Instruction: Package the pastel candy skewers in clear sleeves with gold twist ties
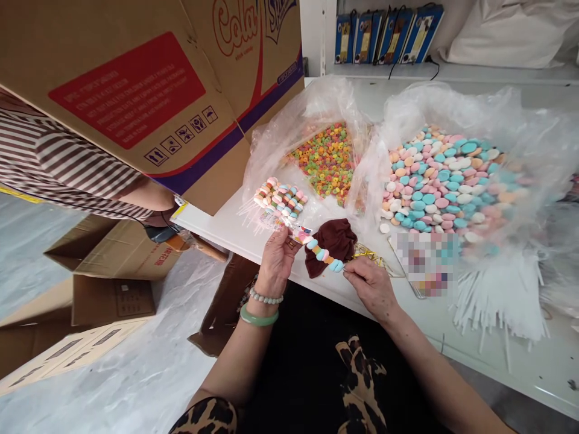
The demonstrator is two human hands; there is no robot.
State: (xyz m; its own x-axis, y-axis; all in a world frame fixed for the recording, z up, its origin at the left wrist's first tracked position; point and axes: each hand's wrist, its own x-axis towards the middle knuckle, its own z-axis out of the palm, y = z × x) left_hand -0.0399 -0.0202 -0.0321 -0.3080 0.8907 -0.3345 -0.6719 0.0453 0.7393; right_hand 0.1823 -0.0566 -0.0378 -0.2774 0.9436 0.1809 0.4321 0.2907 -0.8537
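Note:
A candy skewer (322,254) of blue, pink and orange pieces stretches between my two hands over the table's near edge. My left hand (277,255) is closed on its left end, next to a small printed label or wrapper. My right hand (371,288) pinches the opposite end between thumb and fingers; the exact grip is partly hidden. Just behind the skewer lies a dark brown cloth (337,232), with gold twist ties (368,252) beside it. Finished-looking candy skewers (281,202) are piled beyond my left hand.
Clear bags hold ring-shaped candies (332,160) and pastel candies (436,181). White sticks (497,301) and a blurred-out card (423,265) lie at right. A big carton (226,175) rises at left, near a person in a striped sleeve (85,163). An opened box (113,289) is below.

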